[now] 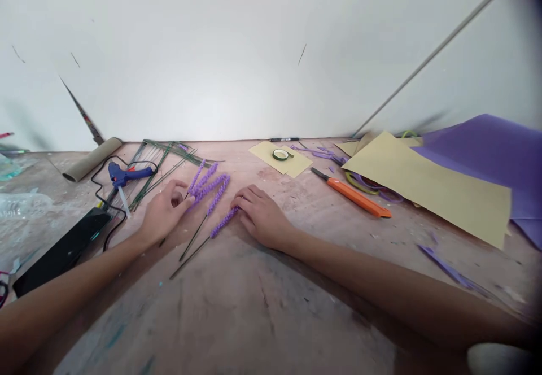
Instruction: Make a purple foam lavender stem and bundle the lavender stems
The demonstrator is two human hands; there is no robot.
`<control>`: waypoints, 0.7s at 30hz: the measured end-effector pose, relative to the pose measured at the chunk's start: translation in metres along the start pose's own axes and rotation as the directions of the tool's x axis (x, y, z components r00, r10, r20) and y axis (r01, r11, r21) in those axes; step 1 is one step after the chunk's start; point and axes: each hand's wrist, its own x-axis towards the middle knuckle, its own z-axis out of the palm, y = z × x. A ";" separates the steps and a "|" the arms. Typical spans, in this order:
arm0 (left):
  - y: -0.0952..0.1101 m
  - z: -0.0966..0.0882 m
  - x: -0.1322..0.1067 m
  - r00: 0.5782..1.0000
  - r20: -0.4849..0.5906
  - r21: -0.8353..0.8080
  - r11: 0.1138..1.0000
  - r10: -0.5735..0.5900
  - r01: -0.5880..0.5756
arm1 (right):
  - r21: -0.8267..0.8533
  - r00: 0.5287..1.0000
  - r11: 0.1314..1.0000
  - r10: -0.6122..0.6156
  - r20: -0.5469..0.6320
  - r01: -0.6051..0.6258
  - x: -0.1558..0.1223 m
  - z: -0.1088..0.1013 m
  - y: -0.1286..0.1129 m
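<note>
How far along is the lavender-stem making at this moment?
Done: several purple lavender stems lie finished on the table. In hand: the left hand touches the cluster's lower ends, and the right hand rests on the nearest stem. Left: bare green wires remain beside the glue gun, and the floral tape roll lies unused.

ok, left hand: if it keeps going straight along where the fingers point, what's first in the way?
Likely the purple flower stems: the left hand points right and slightly away, fingertips already at their lower ends. Contact is hard to confirm.
</note>
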 end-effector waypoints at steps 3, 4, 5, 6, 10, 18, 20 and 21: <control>-0.002 0.003 0.003 1.000 0.004 -0.050 0.998 0.025 -0.024 | -0.058 0.999 0.998 0.015 -0.040 -0.017 0.000 -0.003 -0.001; -0.003 0.003 0.004 1.000 0.002 -0.057 0.998 0.028 -0.028 | -0.076 0.999 0.997 0.010 -0.052 -0.014 -0.002 -0.004 -0.002; -0.004 0.003 0.004 1.000 0.002 -0.060 0.998 0.028 -0.028 | -0.092 0.998 0.996 -0.002 -0.059 -0.003 -0.004 -0.005 -0.003; -0.005 0.002 0.004 1.000 0.005 -0.059 0.998 0.027 -0.026 | -0.106 0.998 0.994 -0.025 -0.062 0.018 -0.005 -0.006 -0.004; -0.010 0.000 0.007 1.000 0.018 -0.030 0.999 0.013 -0.012 | -0.103 0.984 0.981 -0.172 -0.045 0.167 -0.007 -0.003 -0.006; -0.009 -0.002 0.003 0.999 0.048 0.138 0.990 -0.010 0.003 | 0.013 0.957 0.958 -0.285 -0.056 0.287 -0.015 -0.001 -0.013; -0.006 -0.004 0.003 0.999 0.052 0.247 0.969 0.008 -0.020 | 0.052 0.962 0.961 -0.271 -0.040 0.272 -0.017 -0.001 -0.013; -0.005 -0.005 0.004 0.998 0.050 0.336 0.941 0.025 -0.041 | 0.071 0.965 0.962 -0.261 -0.033 0.262 -0.018 -0.001 -0.012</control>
